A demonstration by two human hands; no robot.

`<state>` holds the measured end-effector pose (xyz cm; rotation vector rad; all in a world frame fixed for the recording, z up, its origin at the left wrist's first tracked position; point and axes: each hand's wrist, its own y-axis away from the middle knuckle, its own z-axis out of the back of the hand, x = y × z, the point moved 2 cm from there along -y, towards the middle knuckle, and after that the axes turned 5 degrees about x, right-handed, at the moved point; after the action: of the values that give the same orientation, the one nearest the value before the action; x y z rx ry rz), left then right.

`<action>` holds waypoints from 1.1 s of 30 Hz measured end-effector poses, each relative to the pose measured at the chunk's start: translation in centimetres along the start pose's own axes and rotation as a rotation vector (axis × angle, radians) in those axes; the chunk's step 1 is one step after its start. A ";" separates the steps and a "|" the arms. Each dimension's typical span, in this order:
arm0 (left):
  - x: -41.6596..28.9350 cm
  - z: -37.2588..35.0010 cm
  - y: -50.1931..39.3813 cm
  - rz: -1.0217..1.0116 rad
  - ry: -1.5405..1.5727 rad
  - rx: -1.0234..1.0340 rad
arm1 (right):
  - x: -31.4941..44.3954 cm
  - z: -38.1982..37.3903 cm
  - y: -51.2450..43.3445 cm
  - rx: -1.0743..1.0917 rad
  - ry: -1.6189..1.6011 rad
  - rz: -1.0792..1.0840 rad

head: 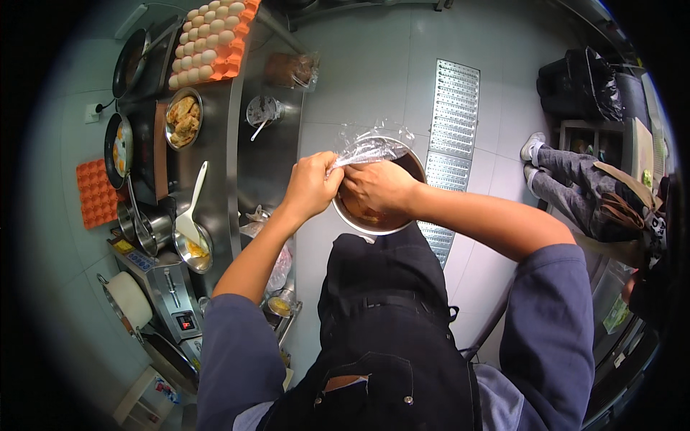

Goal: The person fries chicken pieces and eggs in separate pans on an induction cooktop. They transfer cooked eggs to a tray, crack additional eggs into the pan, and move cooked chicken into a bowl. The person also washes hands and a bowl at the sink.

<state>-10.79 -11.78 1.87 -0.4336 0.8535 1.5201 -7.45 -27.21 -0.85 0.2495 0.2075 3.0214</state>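
Note:
Just in front of my body is a round metal pot (377, 233) with a pale rim, and something brownish (358, 207) shows inside it. Clear plastic film (374, 150) lies bunched over the pot's far side. My left hand (317, 180) pinches a gathered edge of this film at the rim's left. Right beside it, my right hand (380, 186) reaches over the pot's mouth with bent fingers, close against the film. Its fingertips are hidden, so I cannot tell whether they hold the film.
On the left, a steel counter (215, 129) bears a tray of eggs (207, 40), a bowl of fried food (184, 121), a pan with eggs (119, 145) and a white spatula (188, 223) in a bowl. Another person's legs (566, 172) are at right, beyond a floor drain grate (455, 108).

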 end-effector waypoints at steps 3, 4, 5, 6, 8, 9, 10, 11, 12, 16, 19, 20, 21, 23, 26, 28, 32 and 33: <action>-1.3 0.3 -1.5 0.028 0.006 0.015 | -1.9 1.2 0.5 0.034 -0.092 -0.014; -1.7 0.5 -1.8 0.026 0.005 0.004 | -2.4 1.6 0.6 0.025 -0.074 -0.013; -2.0 0.8 -2.0 0.037 -0.001 -0.010 | -2.9 2.1 0.7 0.017 -0.054 -0.003; -2.3 1.4 -2.1 0.016 -0.002 -0.028 | -3.2 2.8 0.5 -0.016 -0.037 0.013; -2.5 3.2 -2.3 -0.011 -0.022 -0.070 | -4.0 4.3 0.1 -0.105 0.047 0.010; -2.5 4.2 -2.1 -0.021 -0.023 -0.091 | -4.2 5.3 -0.4 -0.159 0.087 0.019; -2.5 5.3 -2.1 -0.032 -0.026 -0.119 | -4.5 6.1 -0.9 -0.170 0.022 0.015; -2.5 6.3 -2.0 -0.047 -0.038 -0.153 | -4.8 6.8 -1.5 -0.176 0.021 0.038; -2.5 7.3 -1.8 -0.072 -0.029 -0.193 | -5.0 7.6 -2.2 -0.182 0.019 0.059; -1.6 11.1 -1.6 -0.040 0.020 -0.287 | -6.8 10.6 -6.0 -0.116 0.022 0.206; 0.0 15.1 -2.1 -0.010 0.015 -0.323 | -8.6 13.4 -10.0 -0.169 0.034 0.383; 0.5 16.3 -2.2 -0.018 0.026 -0.346 | -9.2 14.2 -11.4 -0.178 0.013 0.441; 1.0 17.5 -2.3 -0.025 0.036 -0.369 | -9.8 15.2 -12.8 -0.180 -0.006 0.496; 1.8 19.6 -2.8 -0.061 0.054 -0.436 | -10.5 16.6 -15.2 -0.133 0.058 0.493; 3.3 23.8 -3.2 -0.038 0.037 -0.472 | -11.0 19.9 -19.5 -0.136 0.110 0.572; 4.2 26.5 -3.2 -0.001 -0.004 -0.522 | -11.4 22.6 -21.0 -0.168 0.186 0.614; 6.5 30.7 -1.7 0.113 0.057 -0.532 | -10.9 26.9 -23.0 -0.257 0.226 0.590; 6.9 31.6 -1.2 0.096 0.028 -0.568 | -10.8 27.8 -23.8 -0.291 0.215 0.581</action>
<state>-3.92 15.88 17.22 -0.8368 0.4543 1.8452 9.99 -1.47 21.24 -0.0577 -0.3524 3.5878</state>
